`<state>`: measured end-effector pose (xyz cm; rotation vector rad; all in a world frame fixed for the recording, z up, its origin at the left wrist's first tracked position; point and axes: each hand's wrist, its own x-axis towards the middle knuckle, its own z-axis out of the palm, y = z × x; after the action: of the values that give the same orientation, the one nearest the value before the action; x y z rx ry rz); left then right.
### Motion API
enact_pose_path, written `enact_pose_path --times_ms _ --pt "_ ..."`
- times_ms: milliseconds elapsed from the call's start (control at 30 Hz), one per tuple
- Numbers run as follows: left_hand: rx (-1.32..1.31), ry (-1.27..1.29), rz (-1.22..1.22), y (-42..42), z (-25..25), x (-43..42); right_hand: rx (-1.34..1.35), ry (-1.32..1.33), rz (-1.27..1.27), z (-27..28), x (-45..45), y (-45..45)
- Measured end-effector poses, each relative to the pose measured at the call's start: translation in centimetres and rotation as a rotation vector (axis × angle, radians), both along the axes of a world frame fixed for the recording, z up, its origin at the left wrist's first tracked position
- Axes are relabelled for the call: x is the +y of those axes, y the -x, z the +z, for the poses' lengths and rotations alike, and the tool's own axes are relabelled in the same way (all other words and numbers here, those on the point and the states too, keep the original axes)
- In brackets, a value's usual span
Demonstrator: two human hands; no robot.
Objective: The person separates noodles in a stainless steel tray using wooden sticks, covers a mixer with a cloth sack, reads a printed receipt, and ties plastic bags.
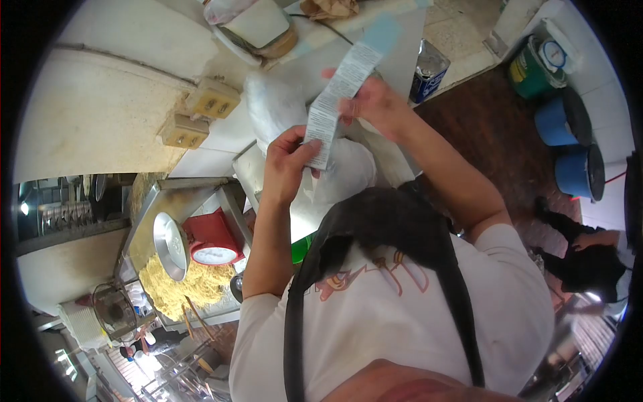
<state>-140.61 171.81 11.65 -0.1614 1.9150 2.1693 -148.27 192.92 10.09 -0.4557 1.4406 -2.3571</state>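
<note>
A stained cream wall (107, 127) on the left carries two outlet boxes (213, 98) above a pale surface (395, 63). Reddish-brown flooring (465, 130) runs right to a white tiled wall (611, 60); bright lights (65, 364) glow at the near left.

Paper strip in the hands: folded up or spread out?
Spread out, though creased: the printed paper strip runs lengthwise past the left hand and right hand, text showing, with a bend partway.
</note>
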Motion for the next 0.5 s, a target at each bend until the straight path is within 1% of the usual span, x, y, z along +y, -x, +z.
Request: enact_pose_path --times_ms 33,100,133,200,233,333,433,500 --pt "0.002 0.014 0.0 0.0 0.2 0.2 0.027 0.006 0.038 -0.4 -0.2 -0.2" --pt "0.007 0.043 -0.002 0.0 0.6 0.5 0.046 -0.07 0.099 -1.0 0.1 0.1" --pt "0.013 0.052 -0.082 -0.1 0.5 0.3 0.053 -0.108 0.128 -1.3 0.3 0.3" --pt "0.028 0.068 -0.242 -0.1 0.3 -0.2 0.025 -0.118 0.071 -1.6 0.9 1.0" --pt "0.039 0.068 -0.246 -0.1 0.4 -0.1 0.012 -0.124 0.044 -1.7 1.1 1.2" --pt "0.061 0.095 -0.258 -0.2 0.8 0.0 -0.003 -0.136 0.132 -1.2 1.4 1.2" --pt "0.064 0.159 -0.287 -0.1 1.2 -0.1 -0.049 -0.219 0.169 -0.6 0.9 0.3" --pt "0.071 0.181 -0.337 -0.3 1.2 -0.3 0.017 -0.131 0.093 -1.0 0.3 0.2"
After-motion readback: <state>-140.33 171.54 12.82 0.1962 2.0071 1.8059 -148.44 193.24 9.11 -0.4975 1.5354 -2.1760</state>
